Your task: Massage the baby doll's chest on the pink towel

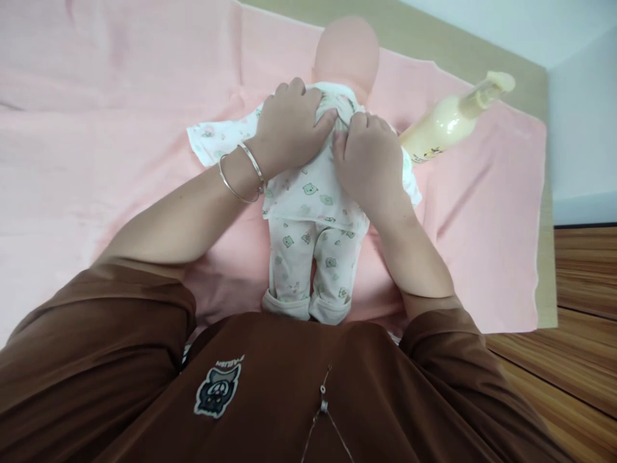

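Note:
A baby doll (347, 54) lies stretched out on a pink cloth, its smooth bald head pointing away from me. It wears a white printed shirt (313, 190) and matching trousers (292, 257) with turned-up cuffs. My left hand (292, 125), with a silver bangle at the wrist, is closed on the upper part of the shirt near the neckline. Just beside it, my right hand (369, 157) pinches the same fabric, thumb towards the middle. The gathered cloth between the two thumbs is partly hidden by my fingers. One shirt sleeve (209, 140) spreads out flat at the left.
A pale yellow pump bottle (446, 122) is close to the right of the doll. The pink cloth (496, 257) covers most of a tabletop (523, 83), whose right edge borders a wood-plank floor (585, 289). A white wall (585, 128) rises at the far right.

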